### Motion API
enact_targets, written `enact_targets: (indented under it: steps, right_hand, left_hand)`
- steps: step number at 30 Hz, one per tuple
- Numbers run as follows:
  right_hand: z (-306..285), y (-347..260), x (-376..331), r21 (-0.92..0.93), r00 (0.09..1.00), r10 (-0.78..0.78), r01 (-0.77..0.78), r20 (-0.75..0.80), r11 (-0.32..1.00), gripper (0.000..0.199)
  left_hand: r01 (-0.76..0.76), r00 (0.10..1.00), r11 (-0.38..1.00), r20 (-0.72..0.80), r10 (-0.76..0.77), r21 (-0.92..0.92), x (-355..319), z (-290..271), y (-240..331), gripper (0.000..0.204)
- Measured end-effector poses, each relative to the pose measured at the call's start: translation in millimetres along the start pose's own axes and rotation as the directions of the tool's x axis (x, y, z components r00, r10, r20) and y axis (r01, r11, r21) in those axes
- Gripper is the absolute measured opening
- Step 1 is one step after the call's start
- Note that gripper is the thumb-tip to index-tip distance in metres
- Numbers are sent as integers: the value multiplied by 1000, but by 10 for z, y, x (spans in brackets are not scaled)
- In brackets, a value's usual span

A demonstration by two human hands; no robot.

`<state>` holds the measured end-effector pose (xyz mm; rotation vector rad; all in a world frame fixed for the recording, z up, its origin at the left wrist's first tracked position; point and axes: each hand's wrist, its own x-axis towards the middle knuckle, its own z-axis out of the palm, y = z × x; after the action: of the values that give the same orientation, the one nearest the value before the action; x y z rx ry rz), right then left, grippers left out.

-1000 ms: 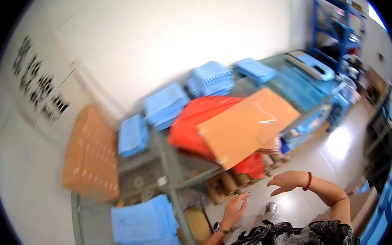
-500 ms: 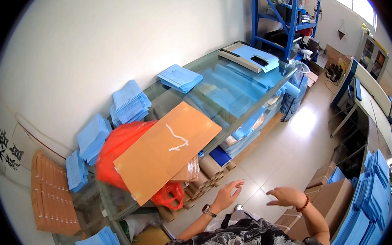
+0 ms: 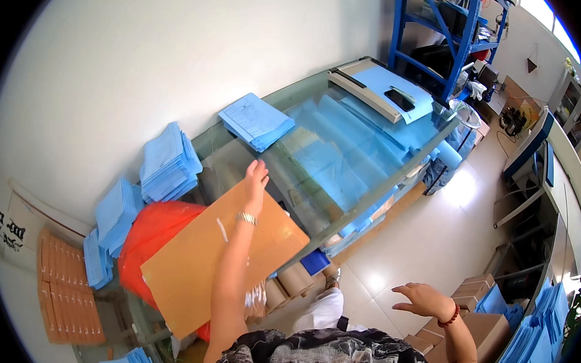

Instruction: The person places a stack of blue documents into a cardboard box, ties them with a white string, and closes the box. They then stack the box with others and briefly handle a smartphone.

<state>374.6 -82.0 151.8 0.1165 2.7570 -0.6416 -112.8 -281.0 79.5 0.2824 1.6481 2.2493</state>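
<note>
My left hand (image 3: 256,183) reaches over the far edge of a large tan cardboard folder (image 3: 196,267) with a white string on it, its fingers stretched out and holding nothing I can see. Whether it touches the board I cannot tell. The folder lies on a red plastic bag (image 3: 154,240) at the near left part of the glass table (image 3: 236,165). My right hand (image 3: 423,301) hangs in the air over the floor at the right, empty, with its fingers apart. Beyond my left hand lies a stack of blue paper folders (image 3: 257,120).
More blue folder stacks (image 3: 169,162) line the wall side, near a block of brown folders (image 3: 67,288). A paper trimmer (image 3: 371,90) sits at the table's far end by a blue shelf (image 3: 455,45). Cardboard boxes (image 3: 479,333) stand at my right. Cardboard tubes (image 3: 295,279) lie below the table.
My left hand has moved up and left, from above the floor to over the tan folder. The view has shifted toward the table. My right hand stays open in the air.
</note>
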Motion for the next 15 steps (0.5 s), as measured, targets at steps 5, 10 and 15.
enact_targets:
  steps: [5,10,15]
  right_hand:
    - [-606,338,490,-33,996,93,-93,-5,995,50]
    - [-1131,566,945,-37,986,162,-164,-49,986,49]
    - [-1246,771,1369,-3,986,164,-164,4,986,48]
  left_hand:
    - [313,857,928,-360,-368,-205,1589,-239,-318,87]
    - [247,931,935,-207,-302,-254,2488,-323,-600,85]
    - [555,723,828,-446,-527,-78,2909,-567,-652,61]
